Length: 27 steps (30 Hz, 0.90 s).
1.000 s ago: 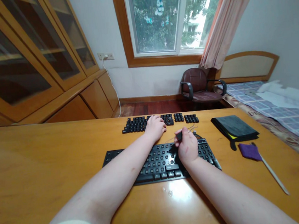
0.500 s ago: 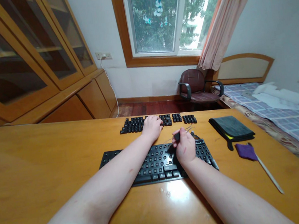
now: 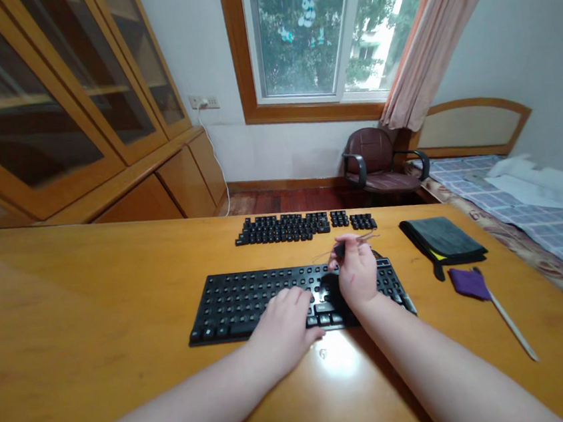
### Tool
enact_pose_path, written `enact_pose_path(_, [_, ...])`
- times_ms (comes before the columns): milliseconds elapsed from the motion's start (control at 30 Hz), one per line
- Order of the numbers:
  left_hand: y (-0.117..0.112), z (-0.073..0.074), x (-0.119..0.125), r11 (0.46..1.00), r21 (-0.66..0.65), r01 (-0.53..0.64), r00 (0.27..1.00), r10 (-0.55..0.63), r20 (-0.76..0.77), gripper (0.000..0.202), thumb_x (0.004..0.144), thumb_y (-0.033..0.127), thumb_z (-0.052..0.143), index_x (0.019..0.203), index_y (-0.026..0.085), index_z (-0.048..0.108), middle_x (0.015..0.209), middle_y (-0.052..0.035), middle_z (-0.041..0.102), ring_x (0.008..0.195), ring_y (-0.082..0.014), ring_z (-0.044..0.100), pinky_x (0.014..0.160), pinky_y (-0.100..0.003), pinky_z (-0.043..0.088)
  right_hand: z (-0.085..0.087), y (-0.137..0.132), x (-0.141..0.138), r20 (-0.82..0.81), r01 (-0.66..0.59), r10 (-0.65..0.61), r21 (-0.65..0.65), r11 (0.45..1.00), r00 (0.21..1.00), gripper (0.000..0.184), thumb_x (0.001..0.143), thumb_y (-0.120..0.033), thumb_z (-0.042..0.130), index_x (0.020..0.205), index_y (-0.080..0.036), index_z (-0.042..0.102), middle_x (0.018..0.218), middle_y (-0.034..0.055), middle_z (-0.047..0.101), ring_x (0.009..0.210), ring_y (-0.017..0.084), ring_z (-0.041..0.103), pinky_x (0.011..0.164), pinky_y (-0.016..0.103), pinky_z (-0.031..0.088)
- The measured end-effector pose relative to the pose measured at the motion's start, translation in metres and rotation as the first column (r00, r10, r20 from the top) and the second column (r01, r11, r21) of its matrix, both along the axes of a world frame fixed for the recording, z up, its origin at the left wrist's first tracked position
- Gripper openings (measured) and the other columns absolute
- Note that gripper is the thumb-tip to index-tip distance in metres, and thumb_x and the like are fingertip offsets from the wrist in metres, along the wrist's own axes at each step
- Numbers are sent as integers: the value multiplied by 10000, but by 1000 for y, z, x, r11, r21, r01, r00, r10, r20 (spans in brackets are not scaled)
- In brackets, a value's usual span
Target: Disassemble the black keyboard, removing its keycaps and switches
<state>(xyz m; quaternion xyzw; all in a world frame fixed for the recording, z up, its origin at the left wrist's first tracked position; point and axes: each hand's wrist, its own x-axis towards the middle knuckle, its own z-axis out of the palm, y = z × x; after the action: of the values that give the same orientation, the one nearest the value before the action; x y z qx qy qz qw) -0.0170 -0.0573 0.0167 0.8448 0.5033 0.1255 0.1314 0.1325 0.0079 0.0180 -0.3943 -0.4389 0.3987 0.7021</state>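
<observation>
A black keyboard [image 3: 241, 309] lies on the wooden desk, most of its keycaps off and the switch stems showing. Over its lower middle rests my left hand [image 3: 284, 321], fingers stretched forward and thumb apart, open. Above the right part of the keyboard, my right hand [image 3: 358, 271] is closed round a wire keycap puller [image 3: 340, 250]. The puller has a dark handle, and thin wires stick out on both sides of the fist. Behind the keyboard, loose black keycaps [image 3: 283, 229] are laid out in rows and small groups.
On the right lie a folded dark cloth [image 3: 443, 241] and a purple-headed brush or duster [image 3: 470, 284] with a pale handle. Small clear droplets or bits [image 3: 323, 354] sit before the keyboard. Beyond the desk stand a chair [image 3: 369, 155] and a bed [image 3: 507, 207].
My left hand has come back from the rows of keycaps to the keyboard. My right hand stays above the keyboard with the puller. The view has shifted slightly.
</observation>
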Motion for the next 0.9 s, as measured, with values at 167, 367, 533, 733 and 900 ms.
enact_pose_path(167, [9,-4,-20,996,-61,61,998,-60,10,501,684,350,711,1121,182,533,1062,-80,593,1028,-264,508,903,-392,417,32,-5,12,337,-313,291,11,950,895,230,887,-410,459,887,-192,531,674,-18,575,521,111,586,520,247,473])
enact_pose_path(367, [23,10,-28,987,-161,23,997,-11,71,554,607,438,747,1076,203,568,1035,-68,599,993,-270,531,876,-393,428,30,-15,19,750,-293,376,-249,923,544,202,878,-308,491,724,-187,540,523,-28,587,513,127,569,576,249,429])
enact_pose_path(533, [18,-2,-18,998,-45,45,988,-38,149,488,632,431,735,1045,222,578,1012,-60,594,1001,-268,508,891,-409,398,11,-19,7,780,-304,386,-261,916,493,186,875,-250,495,714,-183,560,548,-21,599,557,129,574,602,236,423])
enact_pose_path(733, [22,-15,-21,1000,-15,6,974,-2,225,425,634,436,732,953,192,594,1010,-65,579,1008,-257,485,899,-410,388,3,-16,-5,836,-323,416,-307,895,358,193,870,-244,503,705,-180,580,571,-22,581,547,121,551,544,217,385])
enact_pose_path(900, [26,-18,-23,999,-36,8,970,1,242,341,627,413,738,883,211,638,1041,-53,574,1046,-258,470,928,-412,367,-3,-15,-5,908,-422,337,-211,882,249,175,872,-248,511,761,-182,629,692,12,640,663,138,575,607,227,405])
